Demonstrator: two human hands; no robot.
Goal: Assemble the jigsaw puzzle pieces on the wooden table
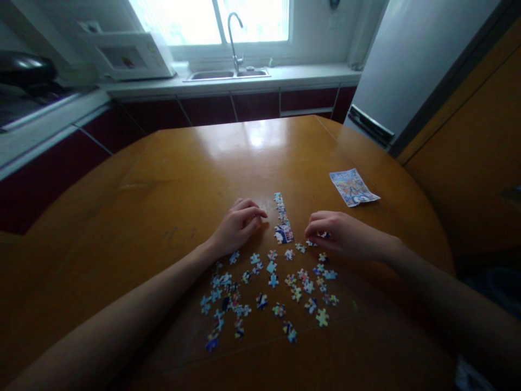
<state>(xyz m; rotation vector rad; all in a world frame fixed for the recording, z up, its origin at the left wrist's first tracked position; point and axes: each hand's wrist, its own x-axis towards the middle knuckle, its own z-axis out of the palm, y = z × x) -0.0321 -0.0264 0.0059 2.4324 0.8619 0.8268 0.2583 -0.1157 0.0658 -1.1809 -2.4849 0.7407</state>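
Note:
My left hand [240, 224] rests on the table, left of a partly joined strip of jigsaw puzzle [284, 231]. Its fingers are loosely bent and apart, with nothing in them. On the strip's right side, my right hand [331, 231] is closed, fingers and thumb curled down around a small puzzle piece [311, 243] at the tabletop. Another piece [324, 235] shows partly beneath that palm. Many loose puzzle pieces [272, 281] lie scattered between my forearms, some touching or overlapping at the left. The strip runs away from me, wider at its near end.
A creased printed picture sheet [353, 187] lies at the right on the wooden table [195, 179]. Beyond the table's rounded far edge are a counter with a sink [214, 75] and a white microwave [128, 54]. A fridge [423, 60] stands at the right.

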